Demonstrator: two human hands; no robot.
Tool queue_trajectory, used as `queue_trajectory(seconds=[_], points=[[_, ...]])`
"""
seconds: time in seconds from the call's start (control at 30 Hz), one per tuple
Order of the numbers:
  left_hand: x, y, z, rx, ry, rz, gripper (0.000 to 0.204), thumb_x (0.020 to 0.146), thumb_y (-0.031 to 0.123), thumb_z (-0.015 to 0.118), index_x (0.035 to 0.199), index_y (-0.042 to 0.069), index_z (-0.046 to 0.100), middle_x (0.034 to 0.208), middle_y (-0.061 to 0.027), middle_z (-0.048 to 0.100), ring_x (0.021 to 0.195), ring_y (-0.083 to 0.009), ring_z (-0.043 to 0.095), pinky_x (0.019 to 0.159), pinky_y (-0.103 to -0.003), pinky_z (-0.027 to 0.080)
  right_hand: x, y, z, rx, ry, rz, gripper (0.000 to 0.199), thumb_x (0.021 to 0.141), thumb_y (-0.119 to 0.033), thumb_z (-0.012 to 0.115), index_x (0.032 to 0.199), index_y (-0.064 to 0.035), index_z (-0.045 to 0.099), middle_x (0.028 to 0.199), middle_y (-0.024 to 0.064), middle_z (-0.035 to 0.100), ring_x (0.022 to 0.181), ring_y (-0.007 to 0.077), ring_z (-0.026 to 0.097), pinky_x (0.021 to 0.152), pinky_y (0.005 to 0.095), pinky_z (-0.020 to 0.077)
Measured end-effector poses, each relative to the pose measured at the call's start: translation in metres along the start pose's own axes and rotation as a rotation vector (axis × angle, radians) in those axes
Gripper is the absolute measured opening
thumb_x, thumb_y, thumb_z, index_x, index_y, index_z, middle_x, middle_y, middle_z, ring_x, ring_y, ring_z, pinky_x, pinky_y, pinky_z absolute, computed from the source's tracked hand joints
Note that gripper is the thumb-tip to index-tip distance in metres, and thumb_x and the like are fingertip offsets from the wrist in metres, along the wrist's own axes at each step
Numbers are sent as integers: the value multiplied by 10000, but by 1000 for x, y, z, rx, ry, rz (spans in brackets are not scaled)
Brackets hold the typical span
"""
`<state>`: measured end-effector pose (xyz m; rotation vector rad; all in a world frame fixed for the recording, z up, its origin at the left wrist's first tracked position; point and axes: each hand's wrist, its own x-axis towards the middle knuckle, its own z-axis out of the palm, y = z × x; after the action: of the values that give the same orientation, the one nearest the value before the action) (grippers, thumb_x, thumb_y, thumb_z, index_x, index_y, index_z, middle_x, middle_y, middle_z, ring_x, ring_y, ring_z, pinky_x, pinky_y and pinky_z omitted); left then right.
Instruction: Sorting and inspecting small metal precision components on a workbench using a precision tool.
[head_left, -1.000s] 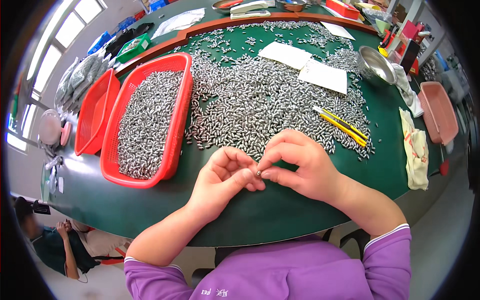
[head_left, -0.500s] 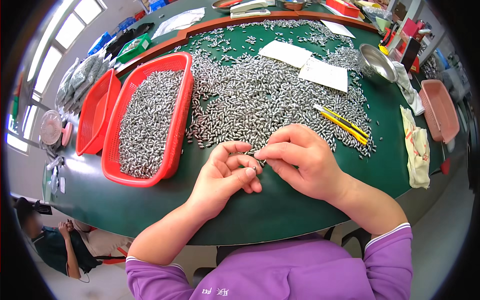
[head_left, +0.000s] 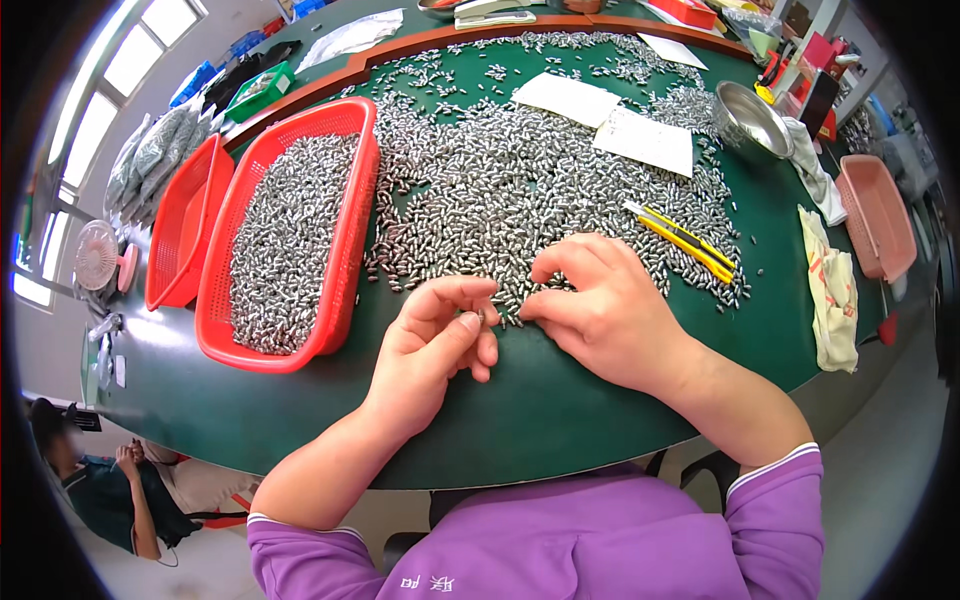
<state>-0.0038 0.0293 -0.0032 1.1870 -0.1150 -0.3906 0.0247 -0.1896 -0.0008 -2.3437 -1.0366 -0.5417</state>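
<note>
Small shiny bullet-shaped metal pieces point(head_left: 470, 215) lie in a wide, loose spread on the green table. My left hand point(head_left: 435, 335) is just in front of the spread's near edge. Its thumb and fingers pinch one small metal piece point(head_left: 481, 316), mostly hidden by the fingertips. Close by on the right, my right hand point(head_left: 605, 305) reaches to the near edge of the spread. Its thumb and forefinger are apart, and no piece shows between them. A red plastic basket point(head_left: 362, 200) filled with the same pieces stands to the left.
A yellow utility knife point(head_left: 685, 243) and white paper sheets point(head_left: 645, 143) lie on the pieces. At the right are a steel bowl point(head_left: 752, 120), a cloth point(head_left: 832, 295) and a pink basket point(head_left: 877, 215). Another red basket point(head_left: 185, 225) stands far left. A person point(head_left: 115, 480) sits lower left.
My hands have drawn apart; the left shifted slightly left with its piece. My right thumb and forefinger, earlier pressed together beside the left fingertips, have parted at the pile's edge.
</note>
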Motion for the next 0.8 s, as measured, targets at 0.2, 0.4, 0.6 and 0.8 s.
queue_trajectory(seconds=[0.2, 0.4, 0.6, 0.8], points=[[-1, -2, -4, -141, -70, -95, 215, 995, 74, 429, 1169, 35, 549, 1008, -42, 568, 762, -86, 556, 637, -223, 488, -1, -3, -3, 17, -75, 45, 135, 710, -106, 727, 825, -127, 659, 989, 28, 565, 1010, 253, 552, 874, 407, 425], [-4, 2, 1, -85, -81, -231, 120, 979, 86, 490, 1071, 40, 552, 961, -28, 573, 753, -76, 544, 650, -234, 480, 3, -6, -7, 151, -12, 53, 154, 735, -119, 744, 852, -119, 644, 976, 32, 565, 978, 252, 561, 852, 405, 432], [-5, 4, 2, -99, -152, -233, 92, 977, 104, 528, 1053, 52, 538, 963, -33, 578, 757, -88, 547, 653, -241, 483, 3, -7, -4, 255, 64, -59, 189, 756, -123, 734, 909, -138, 625, 871, -15, 638, 848, 194, 622, 750, 336, 456], [-5, 3, 2, -185, -169, -286, 106, 980, 117, 528, 1062, 52, 511, 992, -52, 580, 781, -103, 561, 666, -249, 491, 6, -8, -5, 270, 82, -126, 222, 744, -100, 756, 938, -120, 652, 882, 8, 653, 844, 208, 635, 754, 347, 468]])
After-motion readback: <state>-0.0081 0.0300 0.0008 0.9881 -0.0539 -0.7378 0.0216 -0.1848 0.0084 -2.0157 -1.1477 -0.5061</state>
